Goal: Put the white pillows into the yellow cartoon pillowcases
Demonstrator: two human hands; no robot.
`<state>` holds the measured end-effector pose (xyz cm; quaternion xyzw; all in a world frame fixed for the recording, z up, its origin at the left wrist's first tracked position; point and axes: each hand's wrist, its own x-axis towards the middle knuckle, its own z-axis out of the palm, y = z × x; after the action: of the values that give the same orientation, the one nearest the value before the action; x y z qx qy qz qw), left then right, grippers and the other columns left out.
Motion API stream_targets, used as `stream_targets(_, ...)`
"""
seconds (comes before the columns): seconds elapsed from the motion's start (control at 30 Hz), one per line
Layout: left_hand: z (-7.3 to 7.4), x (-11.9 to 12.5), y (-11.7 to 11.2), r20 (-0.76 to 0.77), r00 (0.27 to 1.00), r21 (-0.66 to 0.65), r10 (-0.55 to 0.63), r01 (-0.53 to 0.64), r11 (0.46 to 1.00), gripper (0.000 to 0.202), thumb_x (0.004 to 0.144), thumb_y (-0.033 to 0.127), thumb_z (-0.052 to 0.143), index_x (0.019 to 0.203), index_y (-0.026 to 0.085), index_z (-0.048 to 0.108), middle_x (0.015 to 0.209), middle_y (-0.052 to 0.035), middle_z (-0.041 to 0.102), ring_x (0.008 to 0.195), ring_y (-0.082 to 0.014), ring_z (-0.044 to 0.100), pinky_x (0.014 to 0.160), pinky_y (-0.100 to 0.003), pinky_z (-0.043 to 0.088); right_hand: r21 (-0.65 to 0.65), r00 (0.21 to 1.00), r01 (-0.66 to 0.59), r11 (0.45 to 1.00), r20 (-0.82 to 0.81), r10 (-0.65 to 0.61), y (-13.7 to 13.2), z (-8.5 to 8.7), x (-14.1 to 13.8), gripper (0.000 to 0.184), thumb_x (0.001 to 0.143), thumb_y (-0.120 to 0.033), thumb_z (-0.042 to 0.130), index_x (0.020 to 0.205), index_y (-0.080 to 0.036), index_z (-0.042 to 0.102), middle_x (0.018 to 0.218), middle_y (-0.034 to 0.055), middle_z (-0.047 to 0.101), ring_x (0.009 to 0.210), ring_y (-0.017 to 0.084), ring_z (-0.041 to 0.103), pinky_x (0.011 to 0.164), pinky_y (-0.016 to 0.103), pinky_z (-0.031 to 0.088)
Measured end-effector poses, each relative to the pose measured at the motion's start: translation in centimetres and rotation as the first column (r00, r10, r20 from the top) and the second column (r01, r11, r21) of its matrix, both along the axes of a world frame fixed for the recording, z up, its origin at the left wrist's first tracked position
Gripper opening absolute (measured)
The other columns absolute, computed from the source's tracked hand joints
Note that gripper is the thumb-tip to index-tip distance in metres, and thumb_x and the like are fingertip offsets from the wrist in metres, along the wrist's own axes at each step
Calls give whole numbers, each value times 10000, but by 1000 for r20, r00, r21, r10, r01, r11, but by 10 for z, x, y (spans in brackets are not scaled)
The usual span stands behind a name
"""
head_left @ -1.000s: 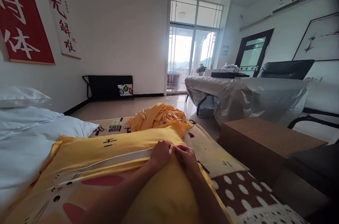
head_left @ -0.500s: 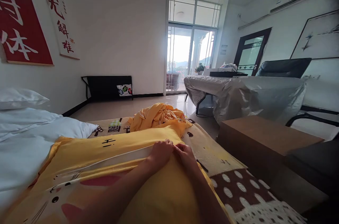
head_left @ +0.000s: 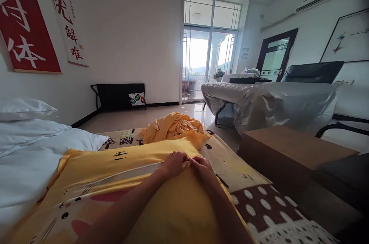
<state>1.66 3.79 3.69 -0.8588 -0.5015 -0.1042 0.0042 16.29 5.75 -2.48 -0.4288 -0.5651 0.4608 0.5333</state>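
Note:
A yellow pillowcase [head_left: 95, 159] with "Hi" and a cartoon animal face printed on it lies in front of me, plumped out. Along its long slit a strip of white pillow [head_left: 127, 173] shows. At the slit's right end my left hand [head_left: 175, 164] is closed, pinching the pillowcase's edge. Right beside it, my right hand [head_left: 201, 166] pinches the same edge between thumb and fingers. Whatever small part sits between the fingertips, such as a zip pull, is too small to make out. Just beyond the pillowcase is a crumpled heap of yellow cloth [head_left: 173, 127].
White pillows [head_left: 25, 136] are piled at the left. Underneath everything is a patterned blanket [head_left: 245, 167] with brown polka dots. To the right stands a brown box-like table [head_left: 294, 142], and behind it a plastic-covered desk [head_left: 276, 101]. A black folded frame [head_left: 115, 96] leans by the wall.
Both hands keep their pinch at nearly the same spot on the pillowcase, with slight finger movement. The whole view has shifted slightly.

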Motion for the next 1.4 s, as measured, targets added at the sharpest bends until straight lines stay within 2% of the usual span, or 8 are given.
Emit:
stream_targets(0.13,1,1,-1,-26,1000,23,-3,3,1000,297,923,266,384,946,151,656,948,-85,698,872,-221,655,745,-316,505,-16,1000,-4,1000,-25,4,-1,0,-1,423,558,-570,701,541,-174,553,462,-33,457,468,86,375,431,219,259)
stream_targets(0.3,4,3,-8,-162,983,49,-86,95,994,321,890,106,338,1028,95,627,1008,-158,659,887,-275,649,751,-392,507,-18,1000,9,1000,-24,-9,-3,0,-1,404,570,-545,708,558,-166,570,482,-24,485,484,87,380,441,218,265)
stream_targets(0.43,7,3,-11,-210,970,61,-120,136,989,330,888,97,327,1061,87,608,1052,-174,638,963,-291,625,787,-404,497,7,999,13,1000,30,-13,-3,0,0,393,595,-536,690,578,-156,591,522,-9,521,527,101,417,463,219,289)
stream_targets(0.73,7,-2,-2,-88,996,19,-30,32,999,271,905,308,407,869,193,650,929,-42,698,855,-201,655,716,-283,497,31,996,13,999,83,-15,0,-2,1,411,634,-564,638,599,-158,589,513,-13,496,545,115,448,480,225,311)
stream_targets(0.97,6,-1,-5,-84,995,45,-46,50,998,328,930,272,340,945,153,645,981,-97,680,877,-243,653,757,-356,503,36,995,8,999,97,-11,-1,-2,1,408,641,-568,619,592,-167,564,487,-25,460,535,116,445,476,226,315)
stream_targets(1.13,4,1,-6,-71,997,48,-37,40,998,329,940,261,316,968,129,616,973,-119,668,866,-240,648,753,-352,504,64,990,32,997,133,-41,-3,2,0,371,647,-534,584,587,-170,552,520,-6,511,557,131,473,505,237,345)
stream_targets(1.27,3,1,-7,-60,995,46,-74,77,996,265,908,208,369,980,142,615,1020,-121,656,948,-252,626,788,-354,483,105,965,80,991,241,-104,-10,10,0,326,659,-483,529,608,-164,574,605,33,593,611,159,517,570,261,383)
stream_targets(1.4,1,3,-7,45,999,28,6,-7,1000,282,902,271,385,904,154,642,975,-109,669,897,-230,629,752,-318,460,133,917,139,981,357,-178,-18,18,-2,274,674,-420,474,633,-172,582,643,52,635,648,186,560,619,280,401)
